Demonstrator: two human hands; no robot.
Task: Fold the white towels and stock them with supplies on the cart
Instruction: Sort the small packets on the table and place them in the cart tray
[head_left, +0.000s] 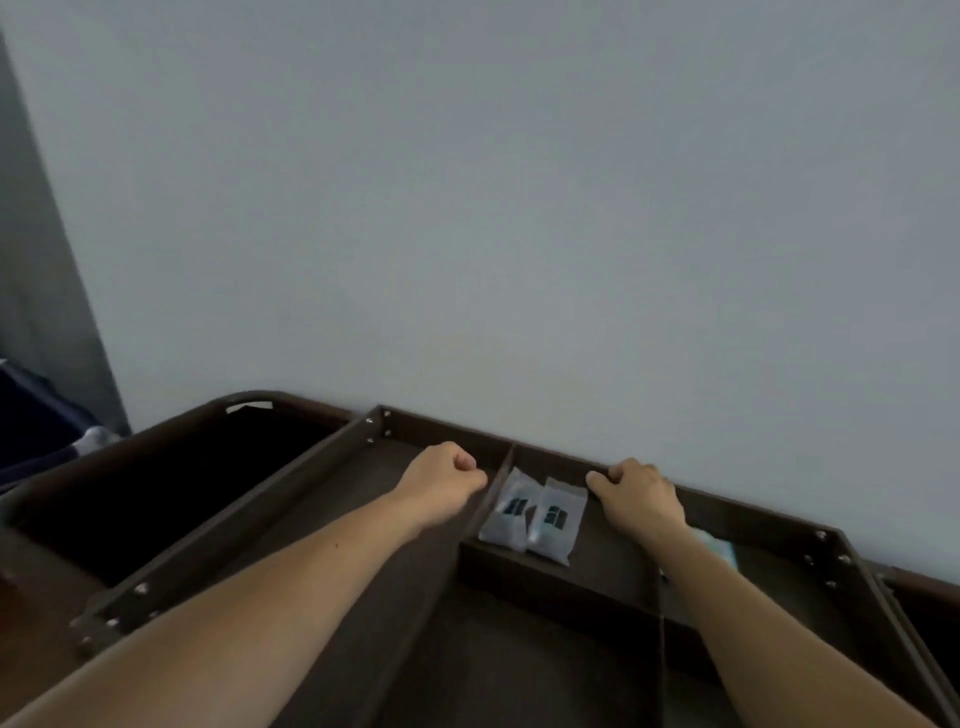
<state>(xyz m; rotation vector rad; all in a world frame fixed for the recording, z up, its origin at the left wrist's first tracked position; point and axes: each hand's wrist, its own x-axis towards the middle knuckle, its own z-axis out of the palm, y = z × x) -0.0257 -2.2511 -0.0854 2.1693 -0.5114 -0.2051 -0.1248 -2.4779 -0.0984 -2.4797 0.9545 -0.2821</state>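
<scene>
2 sachets (535, 514) lie flat, touching, in a small compartment of the cart (753, 519) — probably sorted there as supplies, long axes pointing toward the back wall. Left of them the left hand (441, 480) is a closed fist; right of them the right hand (641, 493) curls — grip unclear. No towels show.

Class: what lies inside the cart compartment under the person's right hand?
Two pale sealed packets with dark print lie side by side on the compartment floor. The right hand and its forearm cover the right part, so anything beneath them cannot be seen.
</scene>
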